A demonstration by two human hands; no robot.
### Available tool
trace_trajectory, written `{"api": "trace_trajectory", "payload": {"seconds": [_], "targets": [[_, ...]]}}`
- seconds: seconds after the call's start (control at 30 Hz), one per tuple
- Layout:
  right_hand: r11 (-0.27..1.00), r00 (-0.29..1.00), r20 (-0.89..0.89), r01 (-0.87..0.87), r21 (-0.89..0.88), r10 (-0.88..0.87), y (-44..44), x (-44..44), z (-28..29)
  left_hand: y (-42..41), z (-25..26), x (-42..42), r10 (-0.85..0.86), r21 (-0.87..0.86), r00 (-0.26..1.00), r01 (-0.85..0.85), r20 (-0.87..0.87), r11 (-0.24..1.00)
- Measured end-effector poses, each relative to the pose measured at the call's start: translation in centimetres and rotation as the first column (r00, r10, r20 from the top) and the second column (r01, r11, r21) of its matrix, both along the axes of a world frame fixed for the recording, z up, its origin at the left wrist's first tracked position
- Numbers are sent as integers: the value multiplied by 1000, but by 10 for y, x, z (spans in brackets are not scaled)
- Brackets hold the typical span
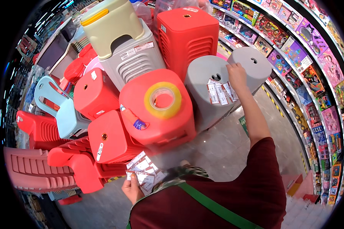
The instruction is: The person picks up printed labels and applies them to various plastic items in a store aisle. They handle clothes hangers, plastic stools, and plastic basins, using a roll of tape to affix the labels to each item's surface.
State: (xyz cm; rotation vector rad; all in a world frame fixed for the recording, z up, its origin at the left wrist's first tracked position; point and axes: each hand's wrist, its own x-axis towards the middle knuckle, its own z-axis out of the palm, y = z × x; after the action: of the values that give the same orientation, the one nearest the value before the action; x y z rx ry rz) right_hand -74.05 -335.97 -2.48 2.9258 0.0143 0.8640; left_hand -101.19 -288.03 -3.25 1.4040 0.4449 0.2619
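Observation:
My left hand [132, 187], low in the view, pinches a fan of printed price labels [143, 170] between thumb and fingers. My right hand [236, 75] reaches over a grey plastic stool [202, 68], its bent fingers by the stool's far right edge. Whether those fingers hold anything is hidden. More price labels [221, 93] lie spread on that stool's top, just left of my right wrist. A roll of clear yellowish tape [146, 100] rests on the red stool [137, 86] in front of me. Beside the roll lies a small red and blue tube [133, 118].
A second grey stool [252, 68] stands right of the first. Stacked red stools [187, 34], a cream step stool [114, 25] and a light blue child's chair [68, 114] crowd the left and back. Shelves of boxed toys [306, 68] curve along the right, past the tiled floor [218, 156].

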Motion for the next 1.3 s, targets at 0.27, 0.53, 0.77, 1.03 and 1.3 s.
{"api": "trace_trajectory", "payload": {"seconds": [0.27,0.53,0.77,1.03,1.3], "targets": [[932,993,-86,104,348,-79,-1,-49,-21,-7,1,5,-31,-11,999,31,-43,999],[874,922,-202,379,304,-330,83,-86,-25,-13,1,8,-53,-23,998,52,-42,998],[927,979,-124,196,319,-165,107,-80,-40,-15,9,8,-31,-39,996,28,-78,999],[948,976,-207,129,290,-70,118,-82,-30,-5,1,1,-12,8,998,12,-57,1000],[989,939,-342,72,132,-22,90,-86,-25,-4,-1,-2,4,0,1000,-4,-11,1000]]}}
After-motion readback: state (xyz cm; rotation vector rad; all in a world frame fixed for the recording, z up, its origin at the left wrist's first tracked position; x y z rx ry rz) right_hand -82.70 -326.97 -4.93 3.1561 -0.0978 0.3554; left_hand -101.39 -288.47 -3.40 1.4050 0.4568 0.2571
